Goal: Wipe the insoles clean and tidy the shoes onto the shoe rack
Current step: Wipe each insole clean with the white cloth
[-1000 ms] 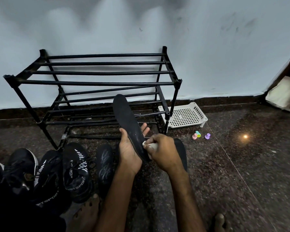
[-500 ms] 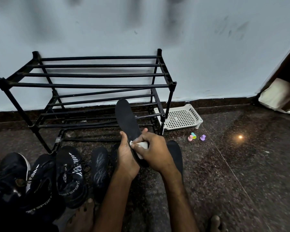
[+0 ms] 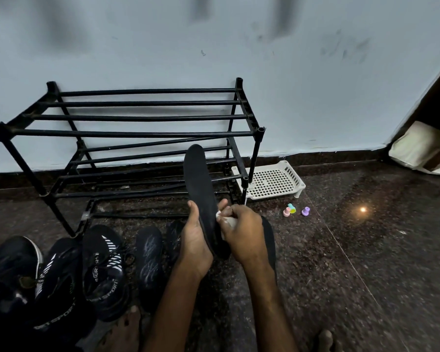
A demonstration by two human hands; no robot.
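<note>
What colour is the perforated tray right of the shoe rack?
White. The head view shows the tray clearly, beside the shoe rack.

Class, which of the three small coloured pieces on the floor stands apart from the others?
The purple piece, rightmost; the pink piece and teal piece sit together.

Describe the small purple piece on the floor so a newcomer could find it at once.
Find the black shoe rack by the wall; a white perforated tray sits on the floor at its right end. Nearer the camera than the tray lie three small pastel pieces; the purple piece is rightmost, standing apart from the pink piece and teal piece.
</note>
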